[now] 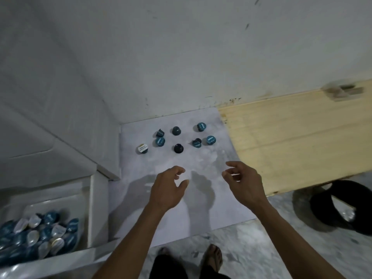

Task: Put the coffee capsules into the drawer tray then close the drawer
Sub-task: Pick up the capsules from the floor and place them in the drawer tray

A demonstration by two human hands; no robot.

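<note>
Eight small dark-blue and teal plastic coffee capsules (177,137) lie scattered on the pale marbled table (181,208), spaced apart, apparently for single picking. Nearer than the capsules, the left hand (168,188) and right hand (244,184) hover empty, fingers loosely curled and open. Left of the capsules, the white drawer tray (60,200) stands pulled out, already holding many, so filling appears partway through.

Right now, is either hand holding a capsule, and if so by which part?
Nothing is held. The left hand and right hand hover open above the white board, short of the loose capsules.
</note>
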